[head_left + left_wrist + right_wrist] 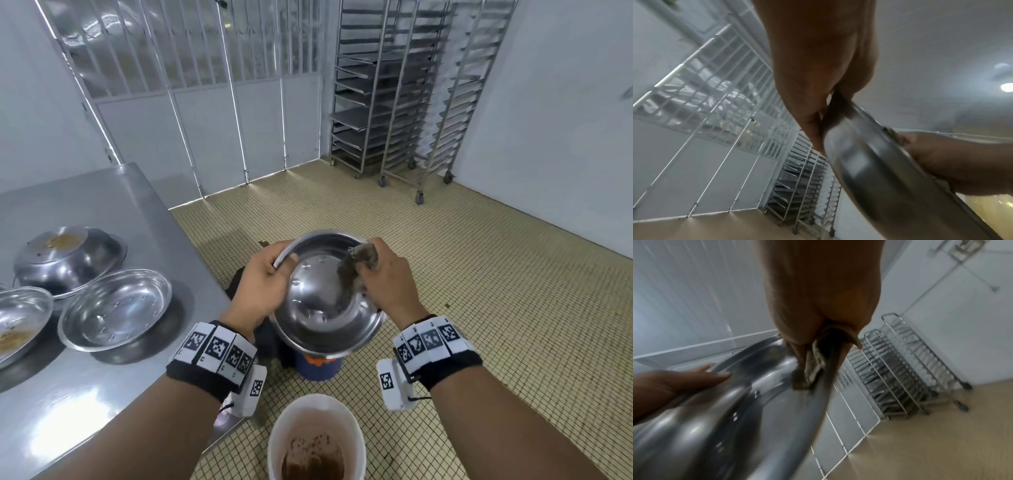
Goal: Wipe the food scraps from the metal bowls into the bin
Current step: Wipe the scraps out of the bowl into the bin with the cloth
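A metal bowl (pixel 318 291) is held tilted above a blue bin (pixel 320 366) on the floor. My left hand (pixel 270 274) grips the bowl's left rim, thumb inside; the same bowl (pixel 879 170) shows from below in the left wrist view. My right hand (pixel 380 274) grips a dirty grey-brown cloth (pixel 356 270) pressed against the bowl's inner right wall. The right wrist view shows the cloth (pixel 813 368) against the bowl (pixel 715 418). Nearer me, a white bucket (pixel 284 425) holds brown scraps.
A steel table (pixel 113 212) on the left carries an upturned bowl (pixel 68 260) with scraps on its base, an empty bowl (pixel 116 308) and a bowl with scraps (pixel 20 322). Wheeled tray racks (pixel 404 96) stand at the back on the tiled floor (pixel 479 274).
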Action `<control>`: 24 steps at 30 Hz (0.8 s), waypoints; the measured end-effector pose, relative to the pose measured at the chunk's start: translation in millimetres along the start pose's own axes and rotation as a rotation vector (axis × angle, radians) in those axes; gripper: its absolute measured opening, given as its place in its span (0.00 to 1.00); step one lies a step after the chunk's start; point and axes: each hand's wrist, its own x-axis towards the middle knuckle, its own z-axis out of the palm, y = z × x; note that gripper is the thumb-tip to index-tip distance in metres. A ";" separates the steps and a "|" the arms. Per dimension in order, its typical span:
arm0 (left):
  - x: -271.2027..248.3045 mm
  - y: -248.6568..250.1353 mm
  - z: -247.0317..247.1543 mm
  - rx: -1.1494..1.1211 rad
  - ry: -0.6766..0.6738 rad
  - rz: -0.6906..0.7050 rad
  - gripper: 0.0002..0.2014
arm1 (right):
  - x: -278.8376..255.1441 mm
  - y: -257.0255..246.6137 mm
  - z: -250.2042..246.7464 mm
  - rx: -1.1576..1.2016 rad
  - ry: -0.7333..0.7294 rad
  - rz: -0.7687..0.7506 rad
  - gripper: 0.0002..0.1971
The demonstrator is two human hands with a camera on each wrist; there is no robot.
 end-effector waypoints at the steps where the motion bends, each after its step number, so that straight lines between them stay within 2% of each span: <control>1: -0.6 0.2 1.1 0.033 -0.034 0.019 0.12 | 3.8 -3.6 -3.5 -0.006 -0.039 -0.021 0.07; 3: -0.2 0.9 2.8 0.023 -0.039 0.018 0.11 | 9.3 -10.3 -8.8 -0.014 -0.092 -0.055 0.09; 4: 0.6 1.5 2.9 -0.013 -0.007 0.003 0.11 | 10.1 -10.4 -8.8 -0.003 -0.073 -0.057 0.09; 8: 3.0 1.6 1.3 -0.164 0.172 -0.037 0.14 | -4.4 -0.5 6.3 0.105 0.100 0.063 0.09; 10: 0.6 -0.8 1.5 -0.132 0.147 -0.021 0.14 | -8.3 2.8 11.0 0.097 0.100 0.076 0.08; 14: -1.4 -2.2 4.4 -0.063 0.046 0.011 0.13 | 4.2 -5.1 -3.7 0.066 0.018 0.003 0.10; 16: 1.1 0.4 6.1 -0.120 0.114 -0.015 0.13 | 6.7 -7.7 -7.3 0.071 0.058 -0.002 0.08; 18: 4.5 1.4 8.3 -0.214 0.236 -0.036 0.14 | 3.0 -7.4 -3.7 0.120 0.140 0.054 0.06; 20: 6.1 -0.8 9.9 -0.235 0.294 -0.036 0.15 | -1.1 -4.7 2.0 0.180 0.165 0.115 0.04; 24: 5.7 -8.0 4.2 -0.062 0.141 0.007 0.16 | 3.8 -2.0 -6.0 0.080 0.128 0.049 0.07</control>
